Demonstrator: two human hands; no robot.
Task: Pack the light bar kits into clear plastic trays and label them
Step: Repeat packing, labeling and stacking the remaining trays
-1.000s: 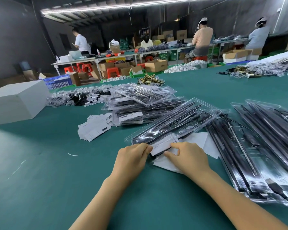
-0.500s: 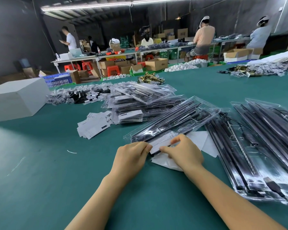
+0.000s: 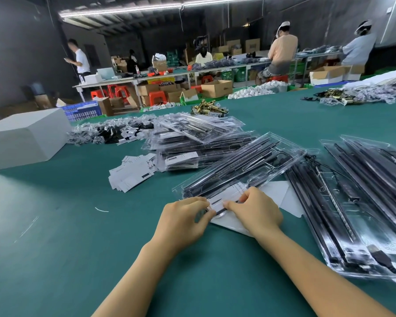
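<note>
A clear plastic tray (image 3: 249,165) holding black light bars lies slanted on the green table (image 3: 55,225), its near end at my hands. A white label card (image 3: 224,197) sits at that near end. My left hand (image 3: 183,223) grips the tray's near corner with curled fingers. My right hand (image 3: 256,211) pinches the label card's edge with thumb and fingers against the tray. White backing paper (image 3: 281,197) lies under the tray. A stack of packed, labelled trays (image 3: 199,147) sits behind. Unlabelled filled trays (image 3: 357,202) lie at the right.
A loose pile of white label cards (image 3: 133,175) lies left of the trays. A white box (image 3: 25,138) stands at far left. Small bagged parts (image 3: 110,133) and brass fittings (image 3: 208,108) lie farther back. Several people work at benches beyond the table.
My right hand has slid along the label card toward the tray's near edge. My left hand stays at the tray's corner. The view has shifted slightly.
</note>
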